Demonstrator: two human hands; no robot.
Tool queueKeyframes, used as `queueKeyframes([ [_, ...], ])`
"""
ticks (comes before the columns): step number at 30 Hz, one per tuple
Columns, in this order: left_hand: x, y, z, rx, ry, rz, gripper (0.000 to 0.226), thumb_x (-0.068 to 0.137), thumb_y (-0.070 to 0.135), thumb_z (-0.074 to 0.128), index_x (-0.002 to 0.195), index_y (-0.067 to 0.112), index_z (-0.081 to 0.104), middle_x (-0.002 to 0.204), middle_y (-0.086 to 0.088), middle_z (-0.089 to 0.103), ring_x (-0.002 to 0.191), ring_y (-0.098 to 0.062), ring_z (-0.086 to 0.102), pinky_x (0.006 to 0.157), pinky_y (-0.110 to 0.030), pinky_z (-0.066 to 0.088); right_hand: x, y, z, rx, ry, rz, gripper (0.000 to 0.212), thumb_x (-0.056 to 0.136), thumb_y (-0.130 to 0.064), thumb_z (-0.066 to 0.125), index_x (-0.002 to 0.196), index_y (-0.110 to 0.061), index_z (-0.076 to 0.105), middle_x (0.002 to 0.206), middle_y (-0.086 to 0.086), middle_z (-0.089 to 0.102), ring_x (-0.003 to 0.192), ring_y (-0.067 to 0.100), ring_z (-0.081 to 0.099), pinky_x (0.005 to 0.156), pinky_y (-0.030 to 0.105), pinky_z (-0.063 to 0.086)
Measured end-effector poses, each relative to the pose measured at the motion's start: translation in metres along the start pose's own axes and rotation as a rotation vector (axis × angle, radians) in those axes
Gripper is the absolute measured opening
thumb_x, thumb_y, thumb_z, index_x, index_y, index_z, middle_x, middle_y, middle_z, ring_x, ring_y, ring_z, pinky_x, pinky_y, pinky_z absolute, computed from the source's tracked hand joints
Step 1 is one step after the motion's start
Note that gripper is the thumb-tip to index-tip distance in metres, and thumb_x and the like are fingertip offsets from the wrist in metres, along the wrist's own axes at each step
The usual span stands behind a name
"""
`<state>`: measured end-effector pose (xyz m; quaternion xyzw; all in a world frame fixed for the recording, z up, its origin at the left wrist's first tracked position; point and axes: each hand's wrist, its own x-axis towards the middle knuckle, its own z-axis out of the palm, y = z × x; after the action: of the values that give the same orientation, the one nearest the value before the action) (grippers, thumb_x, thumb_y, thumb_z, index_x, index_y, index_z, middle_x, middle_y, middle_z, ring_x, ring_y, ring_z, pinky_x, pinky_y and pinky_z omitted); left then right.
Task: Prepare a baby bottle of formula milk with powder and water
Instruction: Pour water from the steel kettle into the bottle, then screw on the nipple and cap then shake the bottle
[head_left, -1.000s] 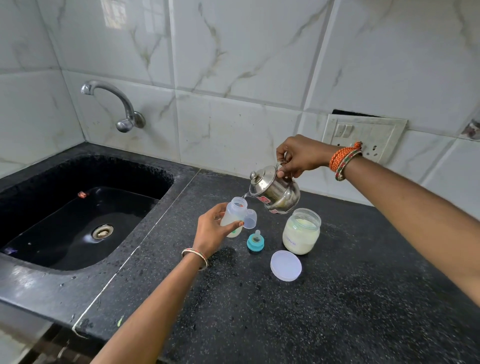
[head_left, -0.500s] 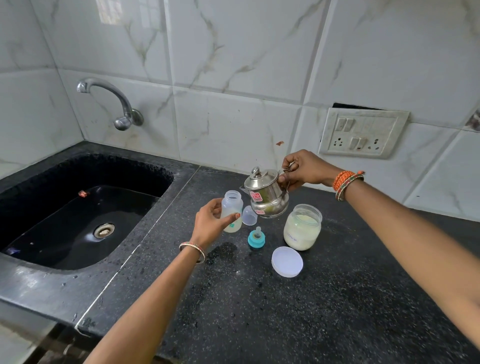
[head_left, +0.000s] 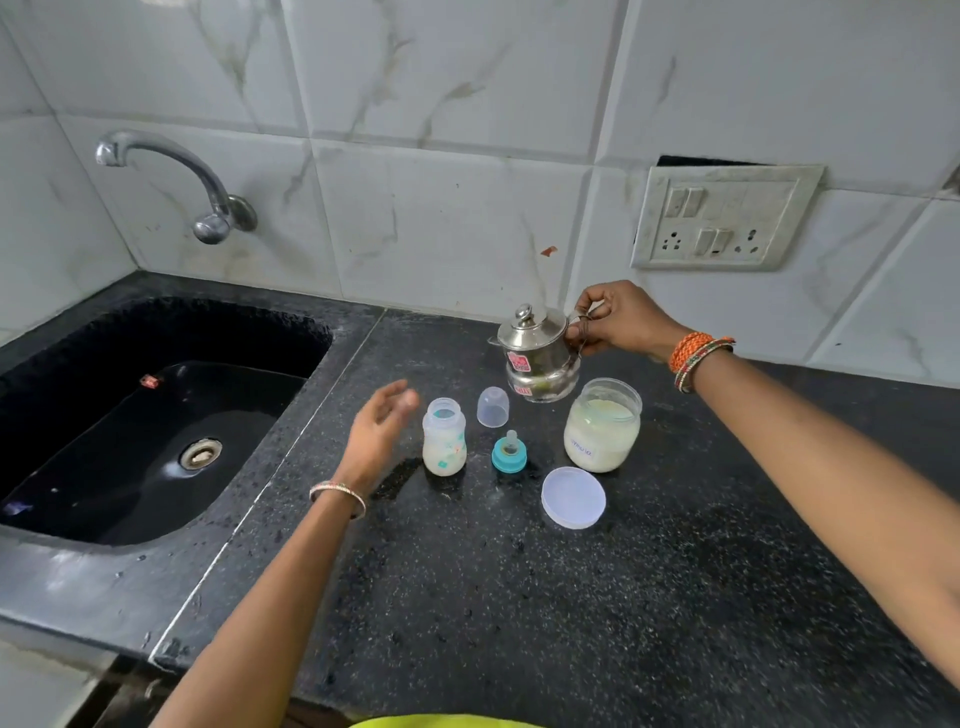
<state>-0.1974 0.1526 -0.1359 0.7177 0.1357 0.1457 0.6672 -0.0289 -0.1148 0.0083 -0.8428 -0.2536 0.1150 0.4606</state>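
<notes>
An open baby bottle (head_left: 444, 437) with pale liquid stands upright on the black counter (head_left: 571, 597). My left hand (head_left: 378, 431) hovers just left of it, fingers apart, touching nothing. My right hand (head_left: 615, 318) grips the handle of a small steel kettle (head_left: 537, 356), which sits upright behind the bottle. A clear bottle cap (head_left: 492, 407) and a teal nipple ring (head_left: 509, 453) lie between bottle and kettle. The open jar of formula powder (head_left: 602, 426) stands to the right, with its round lid (head_left: 573, 497) flat in front.
A black sink (head_left: 156, 431) lies to the left with a steel tap (head_left: 171, 182) above it on the tiled wall. A switch and socket panel (head_left: 724, 218) is mounted on the wall at the right. The counter's front edge runs near me.
The kettle has gone from tilted over the bottle to upright on the counter. My left hand has set the bottle down and let go of it.
</notes>
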Motion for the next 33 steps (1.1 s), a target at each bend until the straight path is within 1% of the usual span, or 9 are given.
queueKeyframes([
  [2, 0.012, 0.015, -0.004, -0.061, 0.070, -0.001, 0.046, 0.086, 0.054, 0.049, 0.119, 0.023, 0.057, 0.116, 0.003, 0.064, 0.110, -0.013, 0.060, 0.096, -0.032, 0.045, 0.003, 0.004, 0.001, 0.059, 0.044, 0.005, 0.017, 0.078, -0.002, 0.073, 0.086, -0.002, 0.059, 0.080, 0.017, 0.070, 0.082, 0.031, 0.071, 0.070, 0.043, 0.061],
  [5, 0.040, 0.041, 0.003, -0.039, 0.085, -0.010, 0.031, 0.098, 0.039, 0.043, 0.111, 0.018, 0.061, 0.113, -0.003, 0.065, 0.105, -0.019, 0.061, 0.095, -0.036, 0.047, 0.011, 0.009, 0.003, 0.135, 0.106, 0.017, 0.018, 0.077, -0.002, 0.074, 0.083, -0.005, 0.058, 0.083, 0.019, 0.068, 0.080, 0.029, 0.070, 0.066, 0.037, 0.061],
  [8, 0.069, 0.066, 0.024, 0.023, -0.027, -0.047, 0.027, 0.100, 0.032, 0.040, 0.110, 0.016, 0.059, 0.109, -0.004, 0.064, 0.099, -0.020, 0.059, 0.086, -0.033, 0.048, 0.022, 0.017, 0.006, 0.261, 0.165, 0.030, 0.021, 0.076, -0.001, 0.075, 0.081, -0.007, 0.056, 0.084, 0.021, 0.067, 0.075, 0.026, 0.069, 0.062, 0.031, 0.061],
  [11, 0.096, 0.080, 0.050, 0.024, -0.125, -0.071, 0.023, 0.100, 0.026, 0.041, 0.111, 0.013, 0.057, 0.109, -0.006, 0.061, 0.095, -0.019, 0.055, 0.078, -0.028, 0.047, 0.037, 0.032, 0.011, 0.349, 0.247, 0.075, 0.022, 0.075, 0.000, 0.076, 0.078, -0.009, 0.056, 0.080, 0.019, 0.066, 0.074, 0.026, 0.068, 0.063, 0.034, 0.061],
  [18, 0.160, 0.076, 0.074, 0.147, -0.226, -0.128, 0.020, 0.095, 0.016, 0.052, 0.113, 0.013, 0.059, 0.114, -0.008, 0.062, 0.100, -0.016, 0.057, 0.079, -0.026, 0.048, 0.085, 0.078, 0.017, 0.543, 0.406, 0.216, 0.022, 0.076, 0.001, 0.075, 0.077, -0.012, 0.057, 0.077, 0.008, 0.065, 0.078, 0.020, 0.068, 0.067, 0.031, 0.061],
  [22, 0.188, 0.061, 0.070, 0.204, -0.224, -0.122, 0.014, 0.094, 0.012, 0.051, 0.101, 0.018, 0.061, 0.102, -0.002, 0.068, 0.093, -0.012, 0.061, 0.074, -0.028, 0.048, 0.108, 0.100, 0.021, 0.548, 0.414, 0.247, 0.023, 0.077, 0.003, 0.074, 0.076, -0.013, 0.057, 0.077, 0.008, 0.065, 0.076, 0.016, 0.068, 0.067, 0.029, 0.060],
  [25, 0.201, 0.052, 0.072, 0.241, -0.226, -0.105, 0.020, 0.093, 0.007, 0.047, 0.095, 0.020, 0.062, 0.091, 0.005, 0.070, 0.083, -0.007, 0.064, 0.069, -0.027, 0.048, 0.118, 0.112, 0.032, 0.548, 0.429, 0.278, 0.023, 0.079, 0.004, 0.072, 0.076, -0.013, 0.056, 0.078, 0.008, 0.063, 0.076, 0.016, 0.066, 0.071, 0.031, 0.059],
  [30, 0.202, 0.040, 0.073, 0.262, -0.240, -0.107, 0.021, 0.093, 0.004, 0.045, 0.097, 0.017, 0.062, 0.088, 0.005, 0.069, 0.078, -0.007, 0.064, 0.063, -0.021, 0.050, 0.126, 0.119, 0.043, 0.582, 0.387, 0.332, 0.024, 0.082, 0.006, 0.067, 0.077, -0.013, 0.054, 0.081, 0.008, 0.060, 0.085, 0.021, 0.063, 0.079, 0.037, 0.056],
  [33, 0.198, 0.035, 0.072, 0.253, -0.242, -0.118, 0.021, 0.093, 0.003, 0.045, 0.098, 0.014, 0.062, 0.090, 0.002, 0.069, 0.079, -0.009, 0.063, 0.065, -0.024, 0.050, 0.133, 0.121, 0.043, 0.555, 0.343, 0.345, 0.024, 0.083, 0.008, 0.065, 0.077, -0.013, 0.053, 0.082, 0.009, 0.060, 0.084, 0.021, 0.064, 0.083, 0.039, 0.055],
])
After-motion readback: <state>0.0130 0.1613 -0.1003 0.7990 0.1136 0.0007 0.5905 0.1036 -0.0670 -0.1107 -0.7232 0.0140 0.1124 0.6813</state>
